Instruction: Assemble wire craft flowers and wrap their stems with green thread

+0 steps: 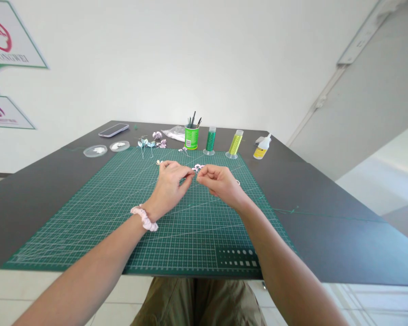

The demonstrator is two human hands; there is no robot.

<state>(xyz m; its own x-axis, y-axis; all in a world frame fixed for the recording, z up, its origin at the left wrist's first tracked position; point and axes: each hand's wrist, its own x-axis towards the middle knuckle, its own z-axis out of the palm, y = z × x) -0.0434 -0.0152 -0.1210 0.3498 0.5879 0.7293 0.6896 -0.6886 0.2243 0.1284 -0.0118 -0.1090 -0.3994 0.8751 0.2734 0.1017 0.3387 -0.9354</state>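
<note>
- Left hand (172,180) and right hand (221,183) nearly meet over a green mat (177,235), each closed in a pinch; whether either grips anything is too small to tell.
- Such close work likely calls for a light, steady touch.
- Pale flowers (199,166) show just beyond the pinched tips, between both hands.

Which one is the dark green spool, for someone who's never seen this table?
Find the green cutting mat on the dark table, then its far edge. Standing there, between a bright green can and a yellow-green spool, is the dark green spool, set apart by its deeper color.
</note>
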